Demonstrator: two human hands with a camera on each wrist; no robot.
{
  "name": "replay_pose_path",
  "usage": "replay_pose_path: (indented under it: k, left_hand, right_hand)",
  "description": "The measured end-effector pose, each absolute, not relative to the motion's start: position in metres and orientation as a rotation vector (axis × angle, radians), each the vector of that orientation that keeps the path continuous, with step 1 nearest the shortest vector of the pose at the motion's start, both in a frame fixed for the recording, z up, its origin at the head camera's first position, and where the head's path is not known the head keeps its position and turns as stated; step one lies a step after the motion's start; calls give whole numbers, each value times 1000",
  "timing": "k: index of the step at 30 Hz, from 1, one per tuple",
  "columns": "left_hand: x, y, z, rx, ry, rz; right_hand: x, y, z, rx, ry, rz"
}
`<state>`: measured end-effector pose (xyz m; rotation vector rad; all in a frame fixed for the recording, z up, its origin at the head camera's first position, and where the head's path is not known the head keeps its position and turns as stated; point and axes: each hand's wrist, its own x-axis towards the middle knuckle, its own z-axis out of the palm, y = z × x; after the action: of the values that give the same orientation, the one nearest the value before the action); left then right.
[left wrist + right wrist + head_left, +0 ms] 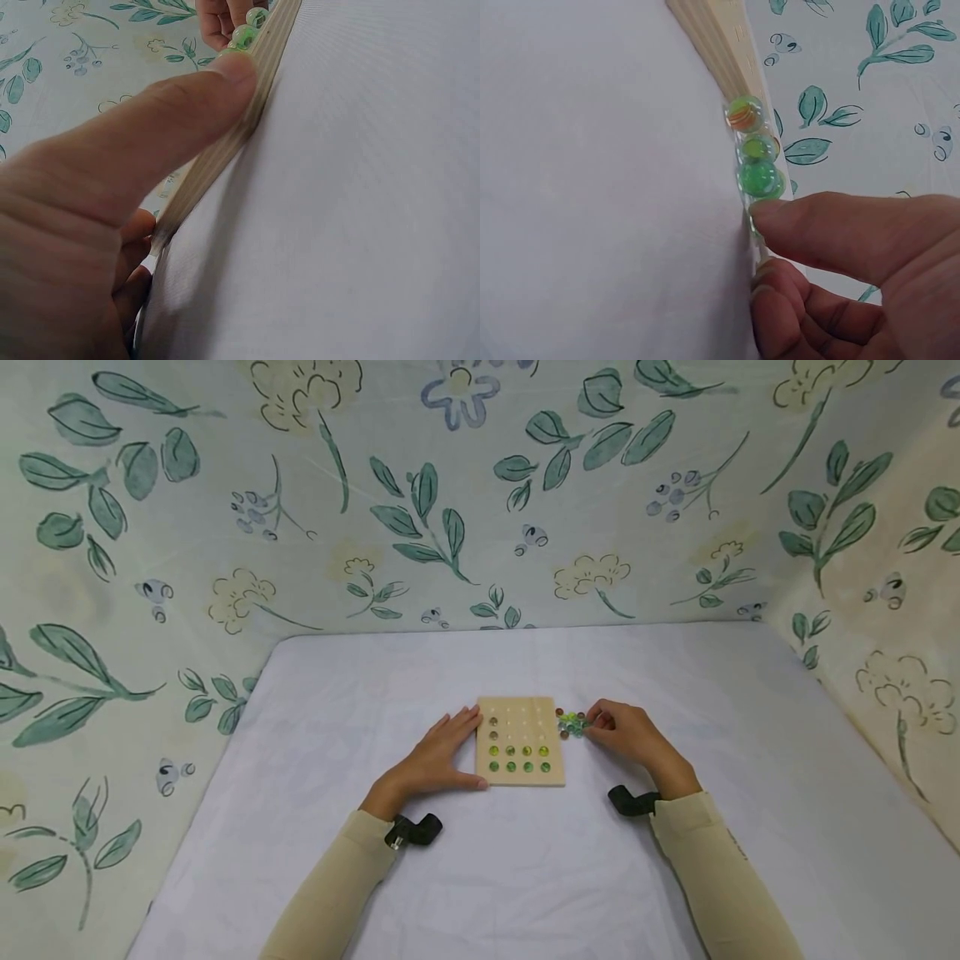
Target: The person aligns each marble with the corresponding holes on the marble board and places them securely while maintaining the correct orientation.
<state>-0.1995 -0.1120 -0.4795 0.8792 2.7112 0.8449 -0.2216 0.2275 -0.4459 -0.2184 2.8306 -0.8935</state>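
Note:
A square wooden board with rows of small hollows lies flat on the white cloth. Green marbles fill its nearest row, yellow-green marbles the row behind, and two brownish marbles sit in the left column. My left hand rests along the board's left edge, fingers extended, thumb at the near corner. Beside the right edge lies a loose cluster of marbles. My right hand has thumb and fingertips at that cluster; I cannot tell whether a marble is pinched there, as the thumb hides it.
White cloth covers the table. A patterned fabric wall stands behind it and at both sides. Each wrist wears a black camera mount, one on the left and one on the right.

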Motion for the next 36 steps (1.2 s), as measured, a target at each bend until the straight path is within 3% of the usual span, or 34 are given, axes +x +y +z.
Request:
replay_pose_path:
  k: [36]
  left_hand:
    - [-199,-112,-484,868,2726,857]
  right_hand:
    - [-218,221,-440,-298,2896,-903]
